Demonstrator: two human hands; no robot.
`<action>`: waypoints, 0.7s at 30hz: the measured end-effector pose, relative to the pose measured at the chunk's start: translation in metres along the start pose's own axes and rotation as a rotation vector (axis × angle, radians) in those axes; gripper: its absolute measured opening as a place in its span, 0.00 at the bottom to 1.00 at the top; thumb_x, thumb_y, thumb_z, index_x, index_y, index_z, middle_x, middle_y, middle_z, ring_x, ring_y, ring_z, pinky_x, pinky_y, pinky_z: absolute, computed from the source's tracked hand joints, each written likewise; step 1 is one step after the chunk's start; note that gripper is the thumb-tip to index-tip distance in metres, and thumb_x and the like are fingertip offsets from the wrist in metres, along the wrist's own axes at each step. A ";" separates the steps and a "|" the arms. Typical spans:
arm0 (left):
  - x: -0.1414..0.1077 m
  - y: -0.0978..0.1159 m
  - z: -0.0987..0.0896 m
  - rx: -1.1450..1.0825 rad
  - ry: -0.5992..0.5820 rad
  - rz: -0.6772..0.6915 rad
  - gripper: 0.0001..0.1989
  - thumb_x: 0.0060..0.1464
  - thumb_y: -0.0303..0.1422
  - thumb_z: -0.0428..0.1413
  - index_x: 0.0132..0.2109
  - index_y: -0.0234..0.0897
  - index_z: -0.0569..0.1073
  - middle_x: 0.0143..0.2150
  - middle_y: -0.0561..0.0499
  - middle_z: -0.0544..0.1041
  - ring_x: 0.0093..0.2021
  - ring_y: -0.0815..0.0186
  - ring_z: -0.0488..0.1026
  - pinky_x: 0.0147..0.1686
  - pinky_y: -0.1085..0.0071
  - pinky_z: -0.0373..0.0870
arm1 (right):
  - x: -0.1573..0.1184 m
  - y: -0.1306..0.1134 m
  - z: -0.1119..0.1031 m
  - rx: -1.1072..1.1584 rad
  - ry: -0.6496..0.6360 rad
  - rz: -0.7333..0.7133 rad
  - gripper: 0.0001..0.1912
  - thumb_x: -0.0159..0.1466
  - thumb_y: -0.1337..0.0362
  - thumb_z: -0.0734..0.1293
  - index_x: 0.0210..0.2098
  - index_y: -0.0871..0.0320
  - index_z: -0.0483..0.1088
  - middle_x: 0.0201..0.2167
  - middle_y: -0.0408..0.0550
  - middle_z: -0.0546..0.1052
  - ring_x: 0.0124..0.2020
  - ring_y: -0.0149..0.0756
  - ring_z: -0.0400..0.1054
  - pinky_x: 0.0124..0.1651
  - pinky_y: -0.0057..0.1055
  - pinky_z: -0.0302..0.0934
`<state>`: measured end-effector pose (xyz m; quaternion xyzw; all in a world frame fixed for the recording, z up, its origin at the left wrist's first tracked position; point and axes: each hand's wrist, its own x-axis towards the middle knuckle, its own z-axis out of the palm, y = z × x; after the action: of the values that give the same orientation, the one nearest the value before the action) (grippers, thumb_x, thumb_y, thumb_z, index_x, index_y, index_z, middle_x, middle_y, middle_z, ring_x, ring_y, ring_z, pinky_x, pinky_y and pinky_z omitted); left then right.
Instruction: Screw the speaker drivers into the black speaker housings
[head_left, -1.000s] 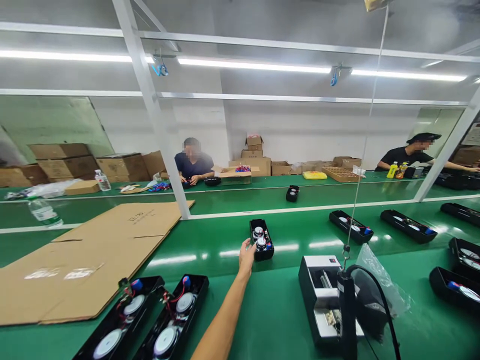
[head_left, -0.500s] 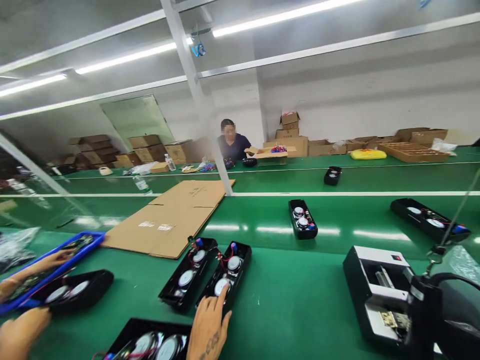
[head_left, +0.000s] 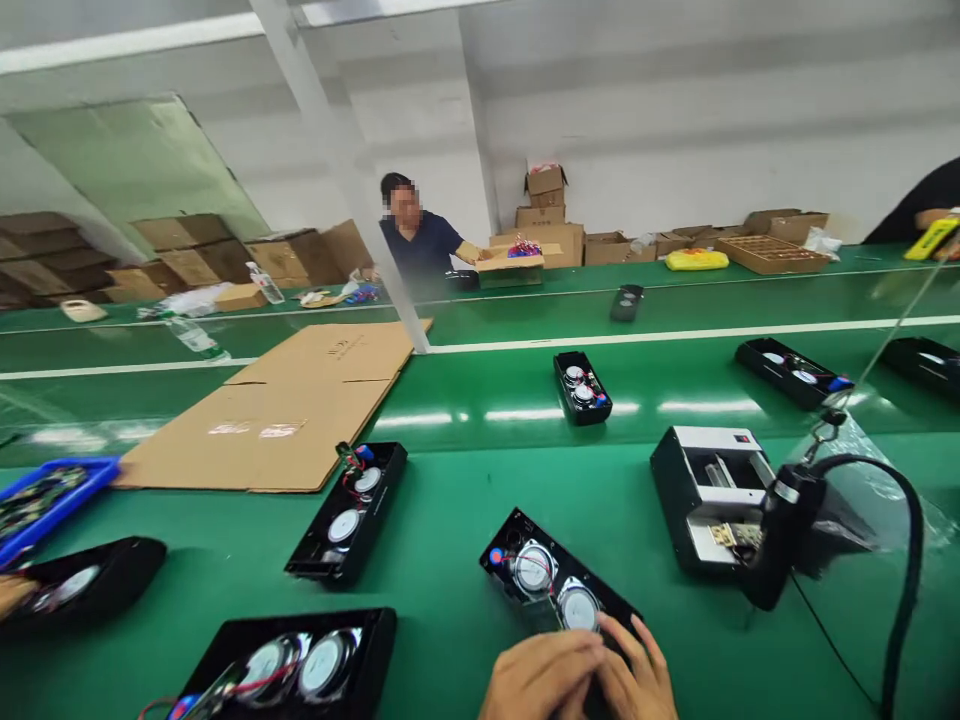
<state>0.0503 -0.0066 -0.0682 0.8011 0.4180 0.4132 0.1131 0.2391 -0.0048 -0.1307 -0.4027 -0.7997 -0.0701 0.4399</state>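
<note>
left hand [head_left: 544, 676] + right hand [head_left: 636, 668] | together, fingers bent | over black housing [head_left: 556, 578]

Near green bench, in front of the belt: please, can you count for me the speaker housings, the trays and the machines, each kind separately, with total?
Black speaker housings: 4
Blue tray: 1
Black-and-silver machine: 1
Total: 6
</note>
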 end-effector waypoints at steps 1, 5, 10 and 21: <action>0.002 0.000 -0.012 -0.034 0.032 0.033 0.15 0.71 0.34 0.53 0.56 0.49 0.82 0.44 0.51 0.89 0.40 0.62 0.88 0.44 0.73 0.86 | 0.004 -0.002 -0.003 0.012 -0.026 -0.015 0.25 0.70 0.71 0.63 0.65 0.52 0.70 0.39 0.45 0.86 0.43 0.43 0.81 0.64 0.47 0.71; 0.024 -0.009 -0.058 -0.037 0.209 -0.153 0.14 0.70 0.27 0.55 0.55 0.47 0.80 0.48 0.49 0.87 0.47 0.62 0.87 0.52 0.68 0.85 | 0.025 0.003 -0.026 0.117 -0.104 -0.073 0.19 0.66 0.78 0.62 0.54 0.61 0.75 0.26 0.41 0.79 0.33 0.38 0.76 0.68 0.48 0.65; 0.036 -0.033 -0.062 0.018 0.069 -0.302 0.12 0.68 0.39 0.61 0.56 0.47 0.82 0.61 0.46 0.83 0.61 0.55 0.82 0.61 0.57 0.81 | 0.039 0.047 -0.084 0.158 -0.402 -0.071 0.21 0.68 0.80 0.59 0.52 0.58 0.75 0.30 0.44 0.80 0.43 0.41 0.77 0.69 0.54 0.62; 0.011 -0.026 -0.022 -0.201 -0.178 -0.313 0.12 0.73 0.39 0.55 0.49 0.49 0.85 0.63 0.47 0.82 0.68 0.53 0.75 0.64 0.52 0.79 | 0.041 -0.007 -0.088 0.245 -0.225 0.160 0.17 0.74 0.53 0.68 0.51 0.60 0.71 0.41 0.56 0.83 0.42 0.48 0.77 0.46 0.47 0.73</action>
<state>0.0223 0.0146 -0.0617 0.7445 0.4824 0.3575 0.2918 0.2794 -0.0268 -0.0445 -0.4135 -0.8120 0.1085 0.3973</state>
